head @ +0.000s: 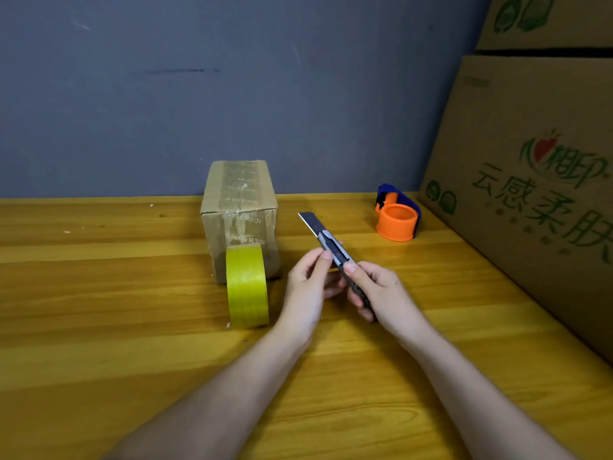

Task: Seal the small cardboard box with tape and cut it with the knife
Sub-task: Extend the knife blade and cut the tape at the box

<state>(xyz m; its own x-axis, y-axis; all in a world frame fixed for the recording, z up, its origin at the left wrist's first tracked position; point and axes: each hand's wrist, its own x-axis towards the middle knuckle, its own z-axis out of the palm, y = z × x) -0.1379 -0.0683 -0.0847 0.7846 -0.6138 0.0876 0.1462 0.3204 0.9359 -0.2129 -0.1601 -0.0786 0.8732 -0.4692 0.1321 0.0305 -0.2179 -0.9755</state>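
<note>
Both hands are closed on the knife (335, 257): its dark handle is gripped by the right hand (378, 290), its metal body pinched by the left hand (308, 283), the bared blade pointed away. Stiff, light and sharp, it is best held by the handle. Just left, the tape roll (247, 287) stands against the small cardboard box (239, 207) on the wooden surface (99, 293), backed by a grey wall (199, 78).

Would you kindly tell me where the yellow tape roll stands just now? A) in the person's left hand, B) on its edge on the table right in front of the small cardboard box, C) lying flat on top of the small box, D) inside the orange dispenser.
B: the yellow tape roll stands on edge on the wooden table, right in front of the small cardboard box; both hands hold the utility knife.
</note>
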